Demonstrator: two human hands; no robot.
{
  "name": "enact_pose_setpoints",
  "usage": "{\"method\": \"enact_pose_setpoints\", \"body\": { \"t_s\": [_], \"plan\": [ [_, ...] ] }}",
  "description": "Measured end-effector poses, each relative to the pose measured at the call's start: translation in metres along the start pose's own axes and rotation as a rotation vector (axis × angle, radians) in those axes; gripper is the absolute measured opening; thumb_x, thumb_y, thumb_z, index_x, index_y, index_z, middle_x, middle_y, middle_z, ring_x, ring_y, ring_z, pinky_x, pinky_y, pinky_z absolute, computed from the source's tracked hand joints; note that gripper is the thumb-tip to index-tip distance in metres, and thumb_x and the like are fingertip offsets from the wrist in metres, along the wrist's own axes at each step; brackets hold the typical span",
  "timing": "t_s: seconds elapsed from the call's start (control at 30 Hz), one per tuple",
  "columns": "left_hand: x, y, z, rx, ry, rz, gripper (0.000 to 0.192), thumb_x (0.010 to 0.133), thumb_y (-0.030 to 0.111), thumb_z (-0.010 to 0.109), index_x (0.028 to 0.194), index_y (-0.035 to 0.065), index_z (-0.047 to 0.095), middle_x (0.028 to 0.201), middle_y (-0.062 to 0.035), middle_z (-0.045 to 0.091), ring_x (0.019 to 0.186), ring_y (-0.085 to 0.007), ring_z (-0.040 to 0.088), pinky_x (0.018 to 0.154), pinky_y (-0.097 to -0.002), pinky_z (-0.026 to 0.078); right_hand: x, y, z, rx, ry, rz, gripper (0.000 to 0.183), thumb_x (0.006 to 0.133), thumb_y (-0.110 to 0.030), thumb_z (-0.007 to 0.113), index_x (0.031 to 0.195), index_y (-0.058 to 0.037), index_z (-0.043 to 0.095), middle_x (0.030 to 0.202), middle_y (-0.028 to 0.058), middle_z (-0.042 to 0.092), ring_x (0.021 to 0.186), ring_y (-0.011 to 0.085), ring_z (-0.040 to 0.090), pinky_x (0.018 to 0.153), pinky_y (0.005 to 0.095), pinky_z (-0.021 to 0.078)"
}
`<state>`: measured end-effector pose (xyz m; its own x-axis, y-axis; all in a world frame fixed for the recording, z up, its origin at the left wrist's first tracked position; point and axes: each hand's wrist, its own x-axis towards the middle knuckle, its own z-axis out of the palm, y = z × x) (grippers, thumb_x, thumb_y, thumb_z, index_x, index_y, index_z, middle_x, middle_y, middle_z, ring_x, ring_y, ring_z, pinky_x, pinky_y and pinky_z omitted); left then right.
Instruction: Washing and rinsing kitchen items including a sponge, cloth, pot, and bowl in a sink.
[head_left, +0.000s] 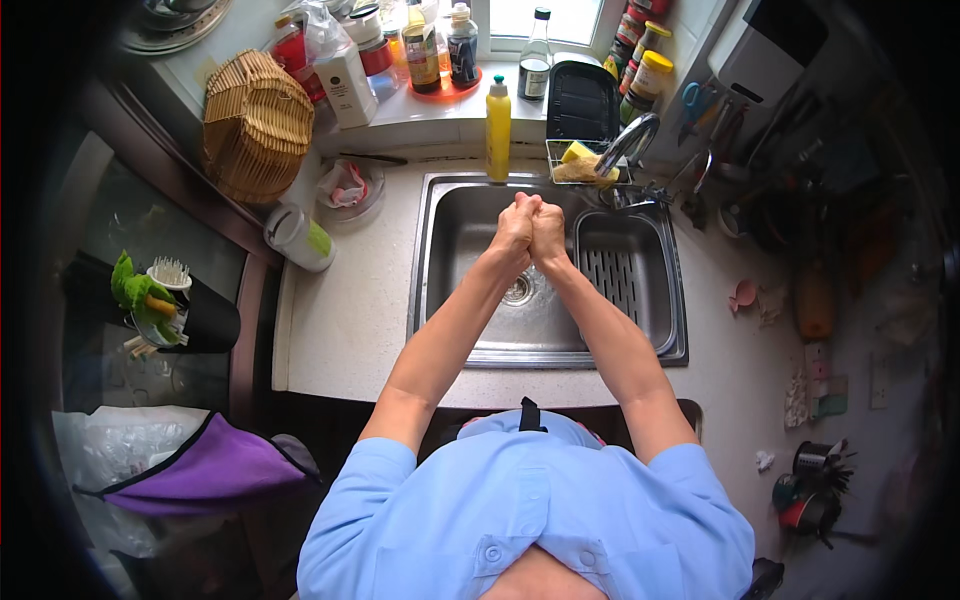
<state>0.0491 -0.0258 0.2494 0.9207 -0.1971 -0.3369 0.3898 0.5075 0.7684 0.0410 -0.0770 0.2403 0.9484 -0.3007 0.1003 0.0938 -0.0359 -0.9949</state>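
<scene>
My left hand (515, 228) and my right hand (548, 227) are pressed together over the main basin of a stainless steel sink (457, 322), with the fingers folded against each other. No object shows between them, though the palms are hidden. Below the hands lies the round drain strainer (517, 288). The chrome faucet (630, 142) arches at the sink's back right; no running water is visible. Behind the hands, a yellow dish soap bottle (498, 131) stands upright at the rim. Sponges (581, 161) rest in a wire holder beside the faucet.
A slotted tray (626, 289) sits in the small right basin. Left on the counter are a clear jar (300, 236) and a clear bowl (358, 202) holding a crumpled bag. Sauce bottles (422, 52), a glass bottle (535, 56) and a black plastic tray (583, 101) stand on the windowsill.
</scene>
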Motion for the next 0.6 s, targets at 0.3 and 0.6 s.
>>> {"method": "enact_pose_setpoints", "body": {
  "t_s": [0.3,0.6],
  "plan": [
    [-0.010,0.027,-0.022,0.208,-0.225,-0.296,0.048,0.083,0.053,0.041,0.100,0.0092,0.050,0.081,-0.0072,0.053,0.069,-0.0163,0.051,0.065,-0.0369,0.043,0.001,-0.014,-0.013,0.145,-0.169,0.282,0.037,0.086,-0.035,0.047,0.067,-0.0034,0.054,0.053,0.0041,0.050,0.047,0.0111,0.049,0.038,0.0245,0.0364],
    [-0.038,0.033,-0.045,0.269,-0.150,-0.166,0.045,0.074,0.029,0.067,0.109,0.0097,0.047,0.089,-0.0018,0.057,0.069,-0.0101,0.052,0.066,-0.0337,0.043,-0.011,-0.044,-0.050,0.649,-0.431,0.591,0.075,0.074,-0.055,0.054,0.128,-0.0106,0.025,0.108,0.0084,0.049,0.089,0.0219,0.055,0.077,0.0432,0.0445]
  ]
}}
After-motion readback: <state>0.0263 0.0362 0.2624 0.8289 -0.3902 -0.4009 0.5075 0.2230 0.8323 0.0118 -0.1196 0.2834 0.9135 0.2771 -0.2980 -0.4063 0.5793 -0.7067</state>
